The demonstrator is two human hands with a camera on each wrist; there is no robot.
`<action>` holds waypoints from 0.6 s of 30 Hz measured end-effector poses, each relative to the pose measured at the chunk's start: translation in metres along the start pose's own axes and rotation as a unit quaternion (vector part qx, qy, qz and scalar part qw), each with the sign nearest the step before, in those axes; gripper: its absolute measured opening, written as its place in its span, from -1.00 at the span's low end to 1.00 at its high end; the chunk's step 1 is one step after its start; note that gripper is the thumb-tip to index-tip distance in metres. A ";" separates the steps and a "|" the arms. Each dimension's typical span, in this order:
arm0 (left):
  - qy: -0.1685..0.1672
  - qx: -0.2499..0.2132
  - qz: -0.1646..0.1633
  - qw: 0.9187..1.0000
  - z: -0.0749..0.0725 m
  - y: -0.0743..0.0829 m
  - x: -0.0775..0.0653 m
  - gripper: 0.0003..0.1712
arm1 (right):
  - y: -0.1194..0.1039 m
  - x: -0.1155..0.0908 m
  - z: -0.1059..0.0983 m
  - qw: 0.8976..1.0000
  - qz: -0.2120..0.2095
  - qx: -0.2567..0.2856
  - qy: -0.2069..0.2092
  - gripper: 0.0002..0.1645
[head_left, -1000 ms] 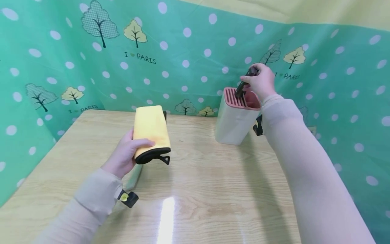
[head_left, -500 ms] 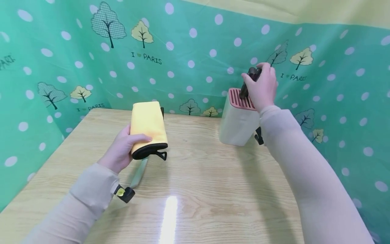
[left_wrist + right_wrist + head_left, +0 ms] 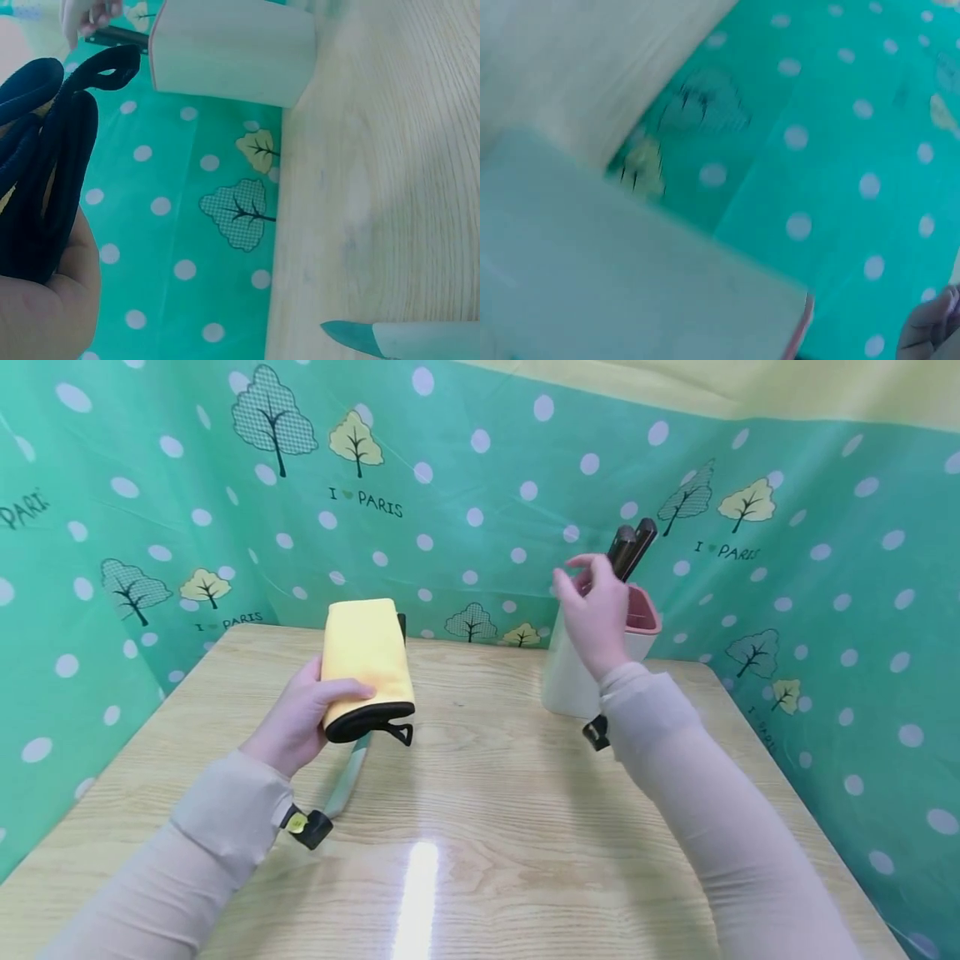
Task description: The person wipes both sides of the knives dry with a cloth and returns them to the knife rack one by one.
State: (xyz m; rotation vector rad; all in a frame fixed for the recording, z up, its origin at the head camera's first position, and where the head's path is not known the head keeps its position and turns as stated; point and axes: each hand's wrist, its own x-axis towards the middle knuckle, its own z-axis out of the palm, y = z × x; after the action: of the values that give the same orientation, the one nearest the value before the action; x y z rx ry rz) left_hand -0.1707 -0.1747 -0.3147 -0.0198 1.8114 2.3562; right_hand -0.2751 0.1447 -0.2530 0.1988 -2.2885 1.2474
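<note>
My left hand (image 3: 296, 722) grips a folded yellow cloth (image 3: 367, 647) with black trim and a small loop, thumb across its front. In the left wrist view the trim (image 3: 79, 142) shows close up. My right hand (image 3: 596, 614) is beside the knife block (image 3: 564, 672), fingers loosely bent and nothing in them. The block is white with a pink top, partly hidden by that hand. Two dark knife handles (image 3: 636, 545) stand up from it, leaning right. Part of my right hand (image 3: 926, 326) also appears at the right wrist view's lower right corner.
On the wooden table (image 3: 495, 810) lies a pale, blade-shaped object (image 3: 427, 339) with a pointed teal end, partly behind my left wrist. A green dotted curtain (image 3: 450, 527) hangs along the table's back and sides.
My right hand has let go of the dark knife handles and moved left and slightly down from them. The handles stay in the block. My left hand still holds the cloth.
</note>
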 end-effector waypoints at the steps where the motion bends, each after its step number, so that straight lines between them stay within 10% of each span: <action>1: 0.000 -0.001 0.001 1.000 0.000 0.001 0.000 -0.45 | -0.001 -0.005 0.005 1.000 0.005 0.008 -0.010 -0.63; 18: 0.003 -0.009 -0.003 1.000 0.004 0.006 -0.003 -0.44 | -0.019 -0.076 0.082 0.983 0.050 0.025 -0.178 -0.66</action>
State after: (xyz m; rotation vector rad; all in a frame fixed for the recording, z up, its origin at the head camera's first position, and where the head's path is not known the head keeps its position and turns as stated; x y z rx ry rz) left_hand -0.1679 -0.1732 -0.3073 -0.0342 1.7914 2.3700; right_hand -0.2338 0.0583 -0.3139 0.3536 -2.5970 1.4157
